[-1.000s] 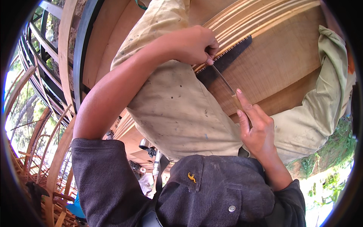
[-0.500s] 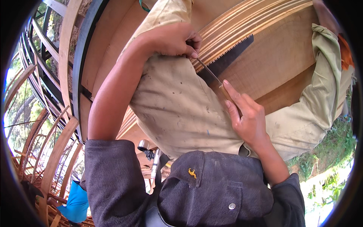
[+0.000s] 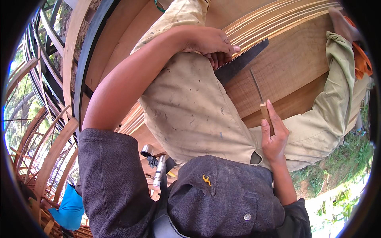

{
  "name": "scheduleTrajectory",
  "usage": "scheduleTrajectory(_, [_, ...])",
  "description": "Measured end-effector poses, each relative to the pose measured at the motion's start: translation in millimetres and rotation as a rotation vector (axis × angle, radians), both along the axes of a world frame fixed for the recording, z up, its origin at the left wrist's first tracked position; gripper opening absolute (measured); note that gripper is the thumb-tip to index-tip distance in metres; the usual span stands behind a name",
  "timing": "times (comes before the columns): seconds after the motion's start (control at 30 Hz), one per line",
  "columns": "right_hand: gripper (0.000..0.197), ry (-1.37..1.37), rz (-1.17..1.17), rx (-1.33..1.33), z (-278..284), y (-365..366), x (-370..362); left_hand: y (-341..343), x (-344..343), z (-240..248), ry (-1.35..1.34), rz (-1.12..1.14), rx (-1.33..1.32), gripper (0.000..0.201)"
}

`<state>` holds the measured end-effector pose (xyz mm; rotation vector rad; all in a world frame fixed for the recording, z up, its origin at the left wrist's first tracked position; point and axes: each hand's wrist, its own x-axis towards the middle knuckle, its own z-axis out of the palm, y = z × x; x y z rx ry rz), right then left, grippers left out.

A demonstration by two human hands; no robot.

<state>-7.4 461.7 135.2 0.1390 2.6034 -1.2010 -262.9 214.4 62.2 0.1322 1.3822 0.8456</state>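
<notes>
A dark hand saw [image 3: 243,61] lies across stacked boards, toothed edge toward the far left, its near end hidden behind my trousered leg. My left hand [image 3: 212,43] is at the toothed edge near my knee, its fingers curled against the blade and its thumb lying along the teeth. In my right hand [image 3: 276,137] is a slim file [image 3: 256,87], gripped by its wooden handle [image 3: 267,118]. The file points up and away, its tip apart from the saw.
Thin wooden strips [image 3: 278,23] run beside a wide plank [image 3: 293,59]. My bare foot [image 3: 341,25] rests at the far right near orange cloth [image 3: 361,59]. Curved wooden ribs [image 3: 59,158] stand left. A metal cup [image 3: 147,150] and a cylinder [image 3: 160,170] sit behind my left arm.
The file has come away from the saw teeth and swung toward the right with my right hand. My left hand has let go of the file's tip and moved onto the saw's toothed edge.
</notes>
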Motion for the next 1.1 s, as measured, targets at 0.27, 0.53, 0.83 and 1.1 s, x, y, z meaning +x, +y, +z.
scheduleTrajectory(0.27, [0.055,-0.081,0.065,0.069,5.8,-12.6,-0.1,-10.4,5.7,-4.5,-0.011,0.055,0.071,0.051])
scheduleTrajectory(0.53, [0.057,-0.068,0.099,0.095,4.1,-28.8,-13.2,-22.5,9.3,-16.5,0.025,0.064,0.160,0.028])
scheduleTrajectory(0.83, [0.058,-0.088,0.103,0.094,0.4,-30.5,-15.6,-18.5,9.6,-16.2,0.065,0.027,0.160,0.022])
scheduleTrajectory(1.1, [0.060,-0.146,0.138,0.113,7.2,-26.5,-9.0,-17.4,4.7,-5.2,0.069,0.024,0.078,0.029])
